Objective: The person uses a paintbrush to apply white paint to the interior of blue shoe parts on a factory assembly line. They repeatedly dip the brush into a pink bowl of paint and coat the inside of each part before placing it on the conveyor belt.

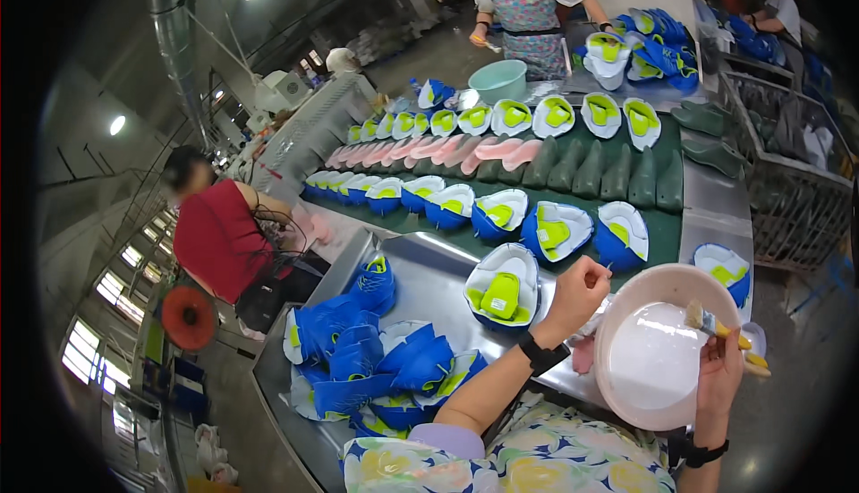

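Observation:
In my right hand [719, 375] is a paintbrush [710, 323] with pale bristles and a yellow handle, over the right rim of a pale pink basin [612, 350]. White liquid [658, 345] lies in the basin. My left hand [580, 294] is closed, fingertips pinched, just left of the basin's rim; whatever it may hold is too small to make out. Beside it on the metal table stands a blue shoe upper [504, 289] with white lining and a lime-green insert. Another such upper [721, 271] sits behind the basin on the right.
A green conveyor belt [667, 225] carries rows of blue uppers [557, 232], pink soles [501, 153] and dark shoe lasts [615, 174]. Loose uppers are piled [367, 350] on the left. Co-workers stand across the belt [526, 10] and at left [224, 238]. A green basin [498, 80] stands far off.

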Available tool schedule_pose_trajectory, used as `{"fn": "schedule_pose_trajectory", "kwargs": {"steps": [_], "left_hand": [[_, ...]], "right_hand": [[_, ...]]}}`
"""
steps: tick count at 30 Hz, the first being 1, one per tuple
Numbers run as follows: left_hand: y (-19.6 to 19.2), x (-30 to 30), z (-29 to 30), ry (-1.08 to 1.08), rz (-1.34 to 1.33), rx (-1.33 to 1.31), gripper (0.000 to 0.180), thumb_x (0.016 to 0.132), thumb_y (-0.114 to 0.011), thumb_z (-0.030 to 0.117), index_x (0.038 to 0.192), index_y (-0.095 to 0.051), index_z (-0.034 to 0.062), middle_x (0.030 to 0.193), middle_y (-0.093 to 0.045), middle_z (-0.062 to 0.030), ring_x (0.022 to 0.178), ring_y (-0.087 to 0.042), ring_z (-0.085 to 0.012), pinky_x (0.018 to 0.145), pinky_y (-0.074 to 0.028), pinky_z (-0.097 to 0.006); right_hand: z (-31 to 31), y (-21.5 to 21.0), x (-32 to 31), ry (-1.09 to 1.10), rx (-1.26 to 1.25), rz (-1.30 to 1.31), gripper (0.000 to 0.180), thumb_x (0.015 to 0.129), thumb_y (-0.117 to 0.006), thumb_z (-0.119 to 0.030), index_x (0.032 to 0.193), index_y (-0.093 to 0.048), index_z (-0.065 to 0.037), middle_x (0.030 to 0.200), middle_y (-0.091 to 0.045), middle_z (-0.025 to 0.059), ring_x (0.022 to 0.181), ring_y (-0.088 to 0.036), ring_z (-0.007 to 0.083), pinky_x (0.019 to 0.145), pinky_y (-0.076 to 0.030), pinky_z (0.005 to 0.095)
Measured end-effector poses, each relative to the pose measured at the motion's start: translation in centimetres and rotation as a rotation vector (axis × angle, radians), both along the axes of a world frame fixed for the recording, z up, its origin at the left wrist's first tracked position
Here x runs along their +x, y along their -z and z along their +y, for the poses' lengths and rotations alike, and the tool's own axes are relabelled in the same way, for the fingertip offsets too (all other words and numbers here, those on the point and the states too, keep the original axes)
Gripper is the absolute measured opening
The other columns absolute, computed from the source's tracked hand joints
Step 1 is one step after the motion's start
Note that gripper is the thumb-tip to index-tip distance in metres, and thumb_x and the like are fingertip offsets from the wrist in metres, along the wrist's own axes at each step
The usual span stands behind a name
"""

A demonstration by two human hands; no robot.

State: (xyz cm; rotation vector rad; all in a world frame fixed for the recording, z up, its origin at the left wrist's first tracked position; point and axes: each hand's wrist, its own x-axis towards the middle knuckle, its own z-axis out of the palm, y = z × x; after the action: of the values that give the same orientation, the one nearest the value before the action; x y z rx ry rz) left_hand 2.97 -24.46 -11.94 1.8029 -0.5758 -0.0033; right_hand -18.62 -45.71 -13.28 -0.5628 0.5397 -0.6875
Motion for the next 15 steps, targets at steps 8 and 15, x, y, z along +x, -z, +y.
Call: {"fn": "schedule_pose_trajectory", "kwargs": {"steps": [8, 15], "left_hand": [[-0.8, -3.6, 0.8, 0.082, 0.094, -0.085, 0.006, 0.091, -0.066, -0.003, 0.095, -0.062, 0.0007, 0.097, -0.07, -0.0092, 0.084, -0.066, -0.0136, 0.079, -0.054, -0.029], [-1.7, -5.6, -1.3, 0.247, 0.168, -0.23, 0.021, 0.089, -0.067, -0.009, 0.092, -0.05, 0.0029, 0.101, -0.069, -0.0135, 0.09, -0.065, -0.0135, 0.083, -0.052, -0.026]], "right_hand": [[-1.0, 1.2, -0.3, -0.276, 0.628, -0.189, 0.025, 0.094, -0.073, -0.029, 0.093, -0.062, -0.007, 0.082, -0.06, 0.0016, 0.073, -0.058, 0.0104, 0.066, -0.048, 0.0234], [-0.9, 0.2, -2.0, -0.343, 0.722, -0.331, 0.03, 0.1, -0.064, -0.035, 0.104, -0.059, -0.006, 0.083, -0.052, -0.0001, 0.072, -0.051, 0.008, 0.066, -0.046, 0.0227]]}}
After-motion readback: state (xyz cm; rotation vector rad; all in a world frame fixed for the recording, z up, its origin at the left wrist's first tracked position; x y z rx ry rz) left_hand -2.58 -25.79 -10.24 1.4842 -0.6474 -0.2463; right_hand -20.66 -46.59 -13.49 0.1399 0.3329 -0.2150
